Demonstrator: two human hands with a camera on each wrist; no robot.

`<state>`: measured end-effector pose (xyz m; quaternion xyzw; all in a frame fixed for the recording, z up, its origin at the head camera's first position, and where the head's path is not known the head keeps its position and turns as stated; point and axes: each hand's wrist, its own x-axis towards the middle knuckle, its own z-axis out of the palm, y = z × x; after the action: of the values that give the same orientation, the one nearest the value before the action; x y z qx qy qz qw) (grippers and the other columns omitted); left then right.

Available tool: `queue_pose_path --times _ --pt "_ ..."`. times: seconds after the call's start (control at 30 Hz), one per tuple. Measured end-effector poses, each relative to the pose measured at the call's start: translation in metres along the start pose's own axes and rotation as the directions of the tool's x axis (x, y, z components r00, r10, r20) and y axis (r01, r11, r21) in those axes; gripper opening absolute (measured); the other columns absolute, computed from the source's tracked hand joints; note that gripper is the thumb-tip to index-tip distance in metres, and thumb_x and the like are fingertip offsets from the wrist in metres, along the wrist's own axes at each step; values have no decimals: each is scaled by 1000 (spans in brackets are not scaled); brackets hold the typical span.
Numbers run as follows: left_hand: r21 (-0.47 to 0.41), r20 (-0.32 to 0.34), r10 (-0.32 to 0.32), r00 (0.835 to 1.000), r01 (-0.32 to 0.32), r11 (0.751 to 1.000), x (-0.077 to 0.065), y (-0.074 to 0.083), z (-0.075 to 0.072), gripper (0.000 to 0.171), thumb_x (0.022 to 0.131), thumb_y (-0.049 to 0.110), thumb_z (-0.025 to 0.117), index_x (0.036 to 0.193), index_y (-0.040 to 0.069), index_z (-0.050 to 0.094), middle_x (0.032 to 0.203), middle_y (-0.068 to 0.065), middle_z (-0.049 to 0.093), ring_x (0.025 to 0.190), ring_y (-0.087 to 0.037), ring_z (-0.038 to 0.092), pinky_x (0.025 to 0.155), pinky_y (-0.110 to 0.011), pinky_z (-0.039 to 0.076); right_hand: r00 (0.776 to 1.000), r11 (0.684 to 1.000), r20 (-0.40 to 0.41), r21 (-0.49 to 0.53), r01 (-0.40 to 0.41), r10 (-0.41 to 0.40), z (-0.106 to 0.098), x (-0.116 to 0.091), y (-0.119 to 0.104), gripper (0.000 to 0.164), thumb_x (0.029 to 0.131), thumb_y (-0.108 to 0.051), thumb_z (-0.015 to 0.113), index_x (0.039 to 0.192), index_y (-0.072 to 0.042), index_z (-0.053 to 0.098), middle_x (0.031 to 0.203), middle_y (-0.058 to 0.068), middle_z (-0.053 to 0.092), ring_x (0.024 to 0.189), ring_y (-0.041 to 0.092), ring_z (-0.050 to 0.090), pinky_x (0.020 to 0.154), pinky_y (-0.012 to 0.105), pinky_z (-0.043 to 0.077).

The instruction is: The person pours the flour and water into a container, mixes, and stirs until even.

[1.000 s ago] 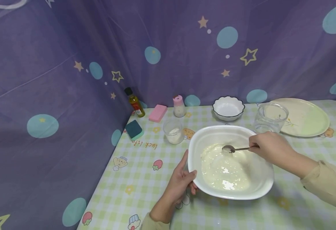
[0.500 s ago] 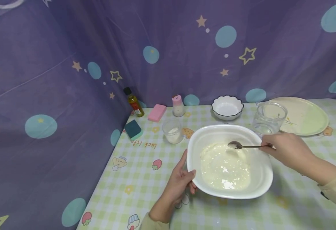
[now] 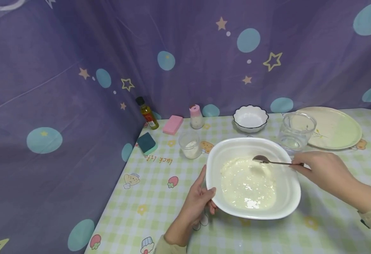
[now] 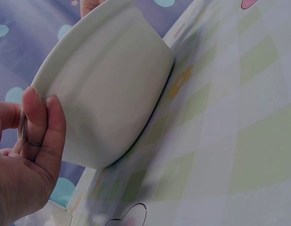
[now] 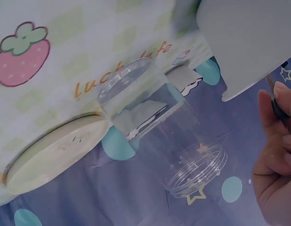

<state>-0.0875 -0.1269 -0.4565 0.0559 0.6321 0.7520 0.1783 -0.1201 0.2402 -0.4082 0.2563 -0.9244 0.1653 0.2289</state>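
A large white bowl point(image 3: 288, 187) with pale, wet batter point(image 3: 247, 185) in it is in front of me in the head view. My left hand point(image 3: 195, 203) grips its left end, thumb over the rim; in the left wrist view the fingers point(image 4: 55, 132) curl against the outer wall. A metal spoon point(image 3: 277, 163) is pinched by the handle in my right hand point(image 3: 329, 173), beyond the bowl's right rim. The spoon's head is over the far edge of the batter. In the right wrist view the bowl's wall hides most of the spoon.
Behind the bowl's right side stands a clear jar point(image 3: 296, 132) with liquid, then an oval plate point(image 3: 341, 130). Further back are a scalloped dish point(image 3: 251, 119), a pink-topped shaker point(image 3: 196, 118), a cup of white powder point(image 3: 190, 145), sponges point(image 3: 147, 143) and an oil bottle point(image 3: 148, 114).
My right hand has moved right and slightly toward me, drawing the spoon from the batter's middle toward the bowl's right rim. The left hand and the bowl have stayed put.
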Motion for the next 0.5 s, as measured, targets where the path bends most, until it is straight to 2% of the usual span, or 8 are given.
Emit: queue_pose_path --times 0.03,0.07,0.17,0.2,0.23,0.37,0.5 --pt "1 0 1 1000 -1 1000 0 0 0 78 96 5 57 157 30 16 61 -6 63 45 -10 58 43 -22 50 1000 1000 -23 -8 19 -19 0 -1 0 14 77 -26 80 73 -26 66 70 -15 62 58 6 55 47 28 40" --pt "0 0 2 1000 -2 1000 0 0 0 78 96 5 57 157 30 16 61 -6 63 45 -10 58 43 -22 50 998 999 -47 -23 40 -41 0 -3 0 17 84 -36 74 74 -24 67 70 -14 62 58 8 56 46 29 39" --pt "2 0 3 1000 -3 1000 0 0 0 78 96 5 57 157 31 16 61 -6 63 45 -10 58 43 -22 50 984 991 -132 -75 109 -118 1 -7 0 50 100 -54 43 76 -18 68 71 -6 63 60 17 59 44 34 41" --pt "2 1 4 1000 -4 1000 0 0 0 78 96 5 57 157 30 15 61 -6 63 45 -10 58 43 -22 50 977 987 -160 -92 131 -144 2 -7 0 61 102 -57 30 76 -16 69 71 -4 63 60 19 59 43 35 42" --pt "2 1 4 1000 -4 1000 0 0 0 78 96 5 57 157 30 15 61 -6 63 45 -10 58 43 -22 49 970 984 -181 -105 146 -163 2 -8 -1 67 102 -57 24 77 -15 70 72 -2 64 60 20 60 43 36 43" --pt "1 2 4 1000 -4 1000 0 1 0 78 97 5 56 157 30 15 61 -6 63 45 -10 58 43 -22 49 954 978 -229 -120 171 -195 4 -11 0 66 103 -54 26 75 -14 71 73 -2 65 59 18 60 43 35 44" --pt "2 2 4 1000 -4 1000 0 1 0 77 97 5 56 157 30 15 61 -6 63 45 -10 58 43 -22 49 958 984 -228 -87 158 -174 5 -14 1 65 103 -55 26 73 -17 70 75 -5 64 57 13 57 42 30 41"
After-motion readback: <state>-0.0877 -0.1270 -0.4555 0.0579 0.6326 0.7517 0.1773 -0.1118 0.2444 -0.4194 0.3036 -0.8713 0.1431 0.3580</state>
